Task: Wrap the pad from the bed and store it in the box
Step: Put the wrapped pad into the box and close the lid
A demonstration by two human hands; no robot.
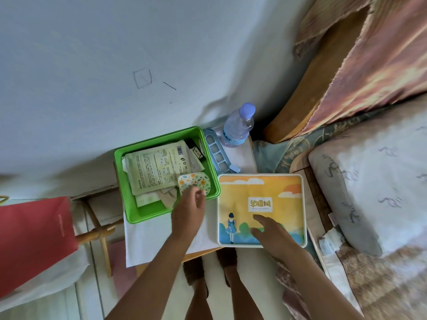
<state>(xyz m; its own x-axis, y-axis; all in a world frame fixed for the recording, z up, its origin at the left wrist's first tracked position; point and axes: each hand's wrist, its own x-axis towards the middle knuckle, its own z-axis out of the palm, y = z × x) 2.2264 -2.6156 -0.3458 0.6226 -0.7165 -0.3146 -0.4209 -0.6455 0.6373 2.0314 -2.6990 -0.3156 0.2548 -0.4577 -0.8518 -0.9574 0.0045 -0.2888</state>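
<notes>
The wrapped pad, a small floral bundle, lies at the near right corner of the green box. My left hand reaches over the box's front rim with its fingertips on the pad; whether they grip it or just touch it is hard to tell. My right hand hovers open, fingers spread, over the colourful box lid lying flat to the right of the box. The box also holds paper sachets.
A water bottle and a blue pill organiser stand behind the lid on the small bedside table. The bed with a pillow is on the right. A red bag hangs on a wooden rack at left.
</notes>
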